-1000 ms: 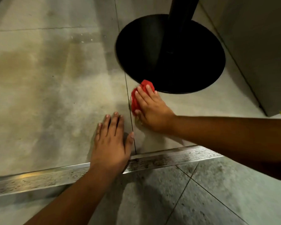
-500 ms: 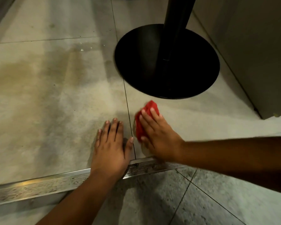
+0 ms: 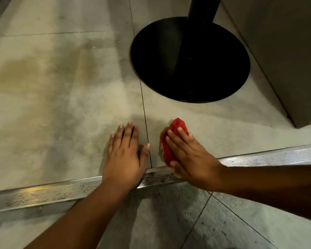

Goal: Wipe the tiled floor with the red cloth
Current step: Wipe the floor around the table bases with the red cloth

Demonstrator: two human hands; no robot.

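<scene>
red cloth [image 3: 175, 139] | right hand [image 3: 192, 159] flat fingers pressing it | left hand [image 3: 124, 155] splayed on floor [image 3: 61, 114]

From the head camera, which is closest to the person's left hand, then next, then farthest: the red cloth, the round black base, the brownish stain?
1. red cloth, just right of the left hand.
2. round black base, ahead and right.
3. brownish stain, far ahead-left.

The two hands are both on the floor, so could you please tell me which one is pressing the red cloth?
The right hand presses the red cloth with straight fingers; the left hand lies bare on the tile across the grout line.
</scene>
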